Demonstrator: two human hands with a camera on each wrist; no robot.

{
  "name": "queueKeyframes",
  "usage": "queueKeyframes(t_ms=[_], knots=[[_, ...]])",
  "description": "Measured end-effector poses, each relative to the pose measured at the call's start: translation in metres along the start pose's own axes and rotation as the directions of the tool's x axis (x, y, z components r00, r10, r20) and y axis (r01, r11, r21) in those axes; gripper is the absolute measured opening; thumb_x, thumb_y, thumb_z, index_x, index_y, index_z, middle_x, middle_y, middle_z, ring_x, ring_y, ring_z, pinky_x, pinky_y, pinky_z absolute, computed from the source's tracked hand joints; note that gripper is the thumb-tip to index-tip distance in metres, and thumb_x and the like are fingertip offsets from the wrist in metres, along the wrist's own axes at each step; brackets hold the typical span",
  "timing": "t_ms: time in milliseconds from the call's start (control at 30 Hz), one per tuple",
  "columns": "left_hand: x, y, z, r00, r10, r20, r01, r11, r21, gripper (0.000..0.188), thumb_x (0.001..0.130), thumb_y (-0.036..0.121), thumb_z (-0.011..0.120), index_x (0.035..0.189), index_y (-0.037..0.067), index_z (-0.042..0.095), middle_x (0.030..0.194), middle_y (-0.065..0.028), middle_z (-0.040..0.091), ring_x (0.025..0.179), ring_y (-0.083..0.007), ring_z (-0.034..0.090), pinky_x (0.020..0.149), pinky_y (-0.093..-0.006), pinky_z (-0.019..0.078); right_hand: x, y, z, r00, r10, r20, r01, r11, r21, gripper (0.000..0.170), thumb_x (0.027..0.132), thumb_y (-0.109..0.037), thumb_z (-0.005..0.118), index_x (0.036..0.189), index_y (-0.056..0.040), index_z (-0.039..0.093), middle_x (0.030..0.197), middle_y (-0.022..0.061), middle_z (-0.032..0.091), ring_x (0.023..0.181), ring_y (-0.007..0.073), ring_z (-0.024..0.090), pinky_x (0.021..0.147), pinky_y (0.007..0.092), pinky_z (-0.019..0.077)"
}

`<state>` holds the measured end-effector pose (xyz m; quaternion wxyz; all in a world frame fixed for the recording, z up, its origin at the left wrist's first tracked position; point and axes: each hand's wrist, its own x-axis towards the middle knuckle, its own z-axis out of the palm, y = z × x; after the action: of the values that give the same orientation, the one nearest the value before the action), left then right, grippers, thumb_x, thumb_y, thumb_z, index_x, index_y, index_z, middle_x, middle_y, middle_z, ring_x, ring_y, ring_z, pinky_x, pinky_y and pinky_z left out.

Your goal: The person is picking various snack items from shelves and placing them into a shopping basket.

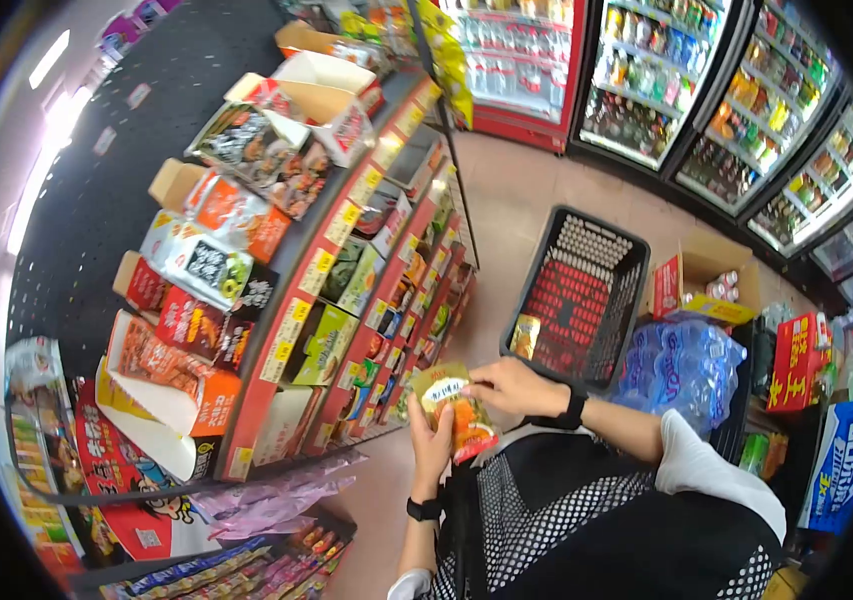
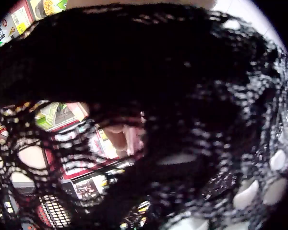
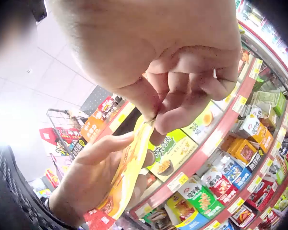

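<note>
A yellow and orange snack packet [image 1: 454, 412] is held between both hands in front of the body. The left hand [image 1: 432, 446] grips its lower left side, thumb across the front. At its upper edge the right hand [image 1: 518, 388] pinches the packet with thumb and fingertips. From the right wrist view, the packet [image 3: 129, 167] appears edge-on, the right hand [image 3: 158, 62] pinching its top corner and the left hand [image 3: 89, 175] round its side. Dark netted fabric [image 2: 182, 120] covers most of the left wrist view, so the left hand's work is hidden there.
A black shopping basket [image 1: 636, 290] stands on the floor with one packet [image 1: 524, 337] inside. Snack shelves [image 1: 296, 335] rise at the left. Wrapped bottles [image 1: 681, 370] and an open carton [image 1: 701, 262] are at the right. Drinks fridges [image 1: 646, 75] line the back.
</note>
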<state>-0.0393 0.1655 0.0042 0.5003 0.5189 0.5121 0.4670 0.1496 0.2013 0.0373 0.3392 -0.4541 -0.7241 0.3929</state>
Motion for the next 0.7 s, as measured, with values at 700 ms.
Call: queueKeyframes(t_ms=[700], knots=[[0.079,-0.042,0.123,0.777,-0.611,0.15,0.338,0.606,0.72,0.031,0.088,0.007,0.056,0.118,0.001,0.053,0.109,-0.0161,0.058,0.089,-0.0238,0.063,0.075,-0.0322,0.0508,-0.055,0.569,-0.05,0.465,0.833,-0.298,-0.833,0.526,0.171,0.026,0.087,-0.026,0.054,0.087,-0.0026,0.064,0.075,0.0172,0.065,0.071,0.0294,0.066,0.065,0.0389,0.051]])
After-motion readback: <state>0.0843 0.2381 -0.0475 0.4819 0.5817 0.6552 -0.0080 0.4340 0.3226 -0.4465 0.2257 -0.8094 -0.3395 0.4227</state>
